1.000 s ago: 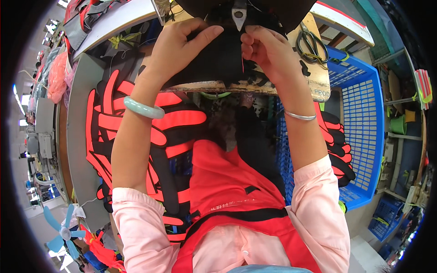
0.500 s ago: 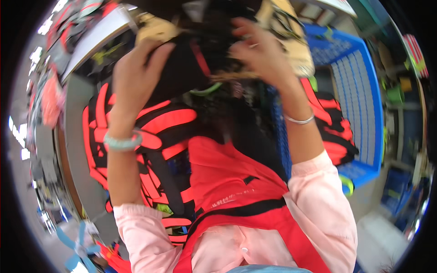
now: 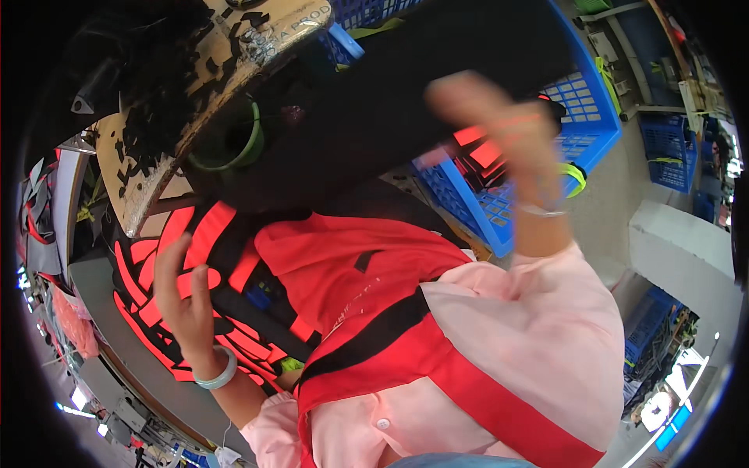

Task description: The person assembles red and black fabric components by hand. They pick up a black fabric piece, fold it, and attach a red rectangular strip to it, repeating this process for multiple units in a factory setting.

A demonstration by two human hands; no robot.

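My left hand (image 3: pixel 183 300) hovers with thumb and fingers apart over a pile of black pieces with bright red-orange strips (image 3: pixel 148 265). Nothing shows in that hand. My right hand (image 3: pixel 507 132) is stretched out to the right above a blue plastic basket (image 3: pixel 601 132), smeared by motion. More black-and-red strip pieces (image 3: pixel 488 171) lie in the basket, just below and beside this hand. Whether its fingers hold one of them, I cannot make out.
A worn wooden table top (image 3: pixel 222 93) with black scraps stands at the upper left. Under its edge is a green-rimmed container (image 3: pixel 253 140). Broad dark fabric (image 3: pixel 374 101) spans the middle. Another blue basket (image 3: pixel 671 156) stands at the far right, near a pale block (image 3: pixel 686 242).
My view has swung to the right. Both hands have left the dark thing at the table: the right has gone over to the basket, the left back over the pile.
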